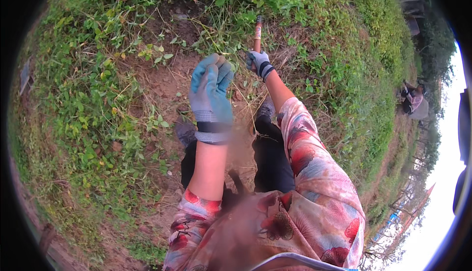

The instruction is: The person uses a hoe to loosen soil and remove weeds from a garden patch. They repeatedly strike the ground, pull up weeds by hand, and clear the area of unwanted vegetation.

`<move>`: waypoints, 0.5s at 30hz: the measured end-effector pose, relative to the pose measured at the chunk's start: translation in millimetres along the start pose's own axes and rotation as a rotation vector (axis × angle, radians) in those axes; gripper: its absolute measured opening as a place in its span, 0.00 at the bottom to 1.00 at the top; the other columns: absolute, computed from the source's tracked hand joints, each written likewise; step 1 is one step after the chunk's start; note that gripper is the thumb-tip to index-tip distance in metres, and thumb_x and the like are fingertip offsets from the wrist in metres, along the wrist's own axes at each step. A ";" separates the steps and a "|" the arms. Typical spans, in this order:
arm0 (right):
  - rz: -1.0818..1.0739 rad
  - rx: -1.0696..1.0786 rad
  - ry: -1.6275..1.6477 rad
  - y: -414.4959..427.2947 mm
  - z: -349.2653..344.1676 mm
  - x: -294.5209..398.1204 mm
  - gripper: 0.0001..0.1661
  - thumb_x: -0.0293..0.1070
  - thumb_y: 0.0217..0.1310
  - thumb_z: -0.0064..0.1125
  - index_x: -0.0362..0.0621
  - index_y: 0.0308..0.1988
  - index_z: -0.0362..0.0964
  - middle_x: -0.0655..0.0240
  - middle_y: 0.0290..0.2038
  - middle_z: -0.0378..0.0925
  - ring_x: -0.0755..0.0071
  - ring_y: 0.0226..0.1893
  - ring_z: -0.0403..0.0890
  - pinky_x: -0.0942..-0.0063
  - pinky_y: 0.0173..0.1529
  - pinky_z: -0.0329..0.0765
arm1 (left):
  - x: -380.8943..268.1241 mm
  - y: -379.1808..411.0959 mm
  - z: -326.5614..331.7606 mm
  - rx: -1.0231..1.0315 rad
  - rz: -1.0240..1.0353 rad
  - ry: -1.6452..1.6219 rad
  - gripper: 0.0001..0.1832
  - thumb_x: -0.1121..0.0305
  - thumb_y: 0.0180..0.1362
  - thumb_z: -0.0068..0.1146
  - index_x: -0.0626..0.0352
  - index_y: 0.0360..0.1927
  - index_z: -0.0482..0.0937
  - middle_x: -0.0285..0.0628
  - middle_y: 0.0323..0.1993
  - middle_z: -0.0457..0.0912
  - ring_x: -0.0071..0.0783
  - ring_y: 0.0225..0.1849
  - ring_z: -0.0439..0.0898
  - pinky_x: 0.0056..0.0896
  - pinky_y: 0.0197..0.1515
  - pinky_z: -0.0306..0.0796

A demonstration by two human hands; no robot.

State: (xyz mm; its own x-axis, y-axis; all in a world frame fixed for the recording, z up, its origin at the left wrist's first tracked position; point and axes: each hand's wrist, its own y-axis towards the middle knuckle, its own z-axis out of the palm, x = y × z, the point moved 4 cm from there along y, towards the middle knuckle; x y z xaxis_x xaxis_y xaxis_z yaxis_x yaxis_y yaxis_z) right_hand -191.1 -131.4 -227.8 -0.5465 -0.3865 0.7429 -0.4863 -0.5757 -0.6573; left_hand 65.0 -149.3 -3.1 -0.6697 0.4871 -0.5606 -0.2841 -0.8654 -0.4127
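Observation:
My left hand [211, 86], in a grey and teal coated work glove with a black wrist strap, is raised over bare soil with its fingers curled. Thin green stems and leaves show beside its fingertips; whether any are pinched between them I cannot tell. In a matching glove, my right hand [256, 62] grips a reddish tool handle [257, 37] that bears a patterned band. The handle points away from me and ends in a dark tip among the weeds; the rest of the tool is hidden.
Leafy weeds [88, 120] spread over the reddish soil [166, 77] ahead and at both sides. My shoes [266, 109] stand apart on the ground below my hands. Far off to the right, another person [413, 97] is low beside a dirt path [396, 153]. Trees stand beyond.

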 end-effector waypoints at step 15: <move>-0.022 -0.284 0.510 -77.6 -118.0 -58.7 0.09 0.33 0.56 0.49 0.53 0.23 0.61 0.76 0.15 0.62 0.75 0.13 0.63 0.74 0.16 0.63 | 6.6 6.5 12.8 0.021 -0.019 -0.076 0.13 0.69 0.59 0.49 0.62 0.46 0.73 0.43 0.41 0.78 0.32 0.41 0.79 0.33 0.45 0.75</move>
State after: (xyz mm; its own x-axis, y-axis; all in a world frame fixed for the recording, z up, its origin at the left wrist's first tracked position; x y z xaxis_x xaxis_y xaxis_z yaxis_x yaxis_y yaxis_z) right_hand -201.8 21.0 -235.4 -0.7594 0.0599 0.6479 -0.6264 -0.3369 -0.7030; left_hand 50.0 -153.2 -0.2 -0.7141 0.4937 -0.4963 -0.3107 -0.8588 -0.4073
